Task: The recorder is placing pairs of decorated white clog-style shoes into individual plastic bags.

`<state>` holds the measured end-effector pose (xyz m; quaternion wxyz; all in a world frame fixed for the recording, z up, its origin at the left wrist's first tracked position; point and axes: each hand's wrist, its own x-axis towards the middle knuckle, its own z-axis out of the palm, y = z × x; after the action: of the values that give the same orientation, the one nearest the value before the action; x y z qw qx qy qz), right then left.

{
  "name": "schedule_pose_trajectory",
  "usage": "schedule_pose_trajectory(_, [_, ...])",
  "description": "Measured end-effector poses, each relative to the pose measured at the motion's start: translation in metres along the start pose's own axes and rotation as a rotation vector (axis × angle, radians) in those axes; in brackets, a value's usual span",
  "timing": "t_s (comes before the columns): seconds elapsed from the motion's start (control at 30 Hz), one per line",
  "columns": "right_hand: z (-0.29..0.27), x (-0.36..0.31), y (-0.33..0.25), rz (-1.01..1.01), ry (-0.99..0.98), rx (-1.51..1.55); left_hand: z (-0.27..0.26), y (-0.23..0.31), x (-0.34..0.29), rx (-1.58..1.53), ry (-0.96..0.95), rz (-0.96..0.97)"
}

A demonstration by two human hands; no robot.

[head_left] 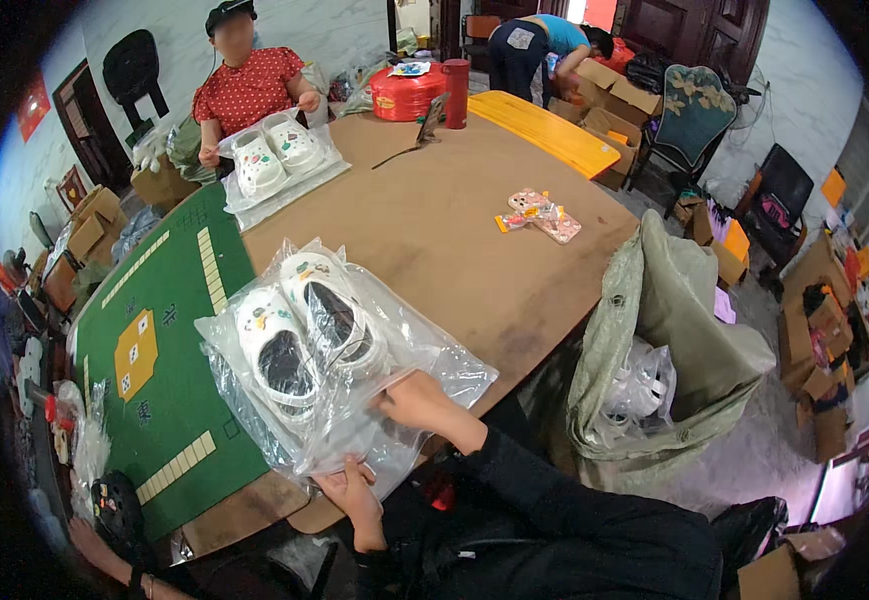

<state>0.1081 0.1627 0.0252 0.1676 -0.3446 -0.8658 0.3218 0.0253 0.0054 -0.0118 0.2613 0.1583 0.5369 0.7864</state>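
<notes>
A pair of white clogs with colourful charms lies inside a clear plastic bag on the table in front of me. My left hand pinches the bag's near edge, thumb on top. To its right, my right hand is closed on the plastic just beyond the clogs' heels; its fingertips are partly hidden. The clogs' toes point away from me. Both of my sleeves are black.
Across the brown table, a person in red holds another bagged pair of white clogs. A green mat lies left. A phone rests right, above an opened woven sack with bagged shoes. Another person's hand shows lower left.
</notes>
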Motion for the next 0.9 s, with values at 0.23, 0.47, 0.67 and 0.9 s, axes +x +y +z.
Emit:
schedule_pose_trajectory(0.23, [0.011, -0.014, -0.024, -0.272, -0.064, -0.194, -0.004, -0.007, 0.002, 0.002, 0.01, 0.013])
schedule_pose_trajectory(0.47, [0.025, -0.012, -0.036, -0.2, -0.145, -0.032, 0.004, 0.004, -0.001, 0.0, -0.036, 0.027])
schedule_pose_trajectory(0.67, [0.043, -0.017, -0.045, -0.399, 0.03, -0.075, -0.007, -0.007, 0.003, -0.006, -0.035, 0.039])
schedule_pose_trajectory(0.9, [0.049, -0.014, -0.051, -0.359, -0.06, -0.013, -0.001, -0.006, 0.002, -0.032, 0.0, 0.058])
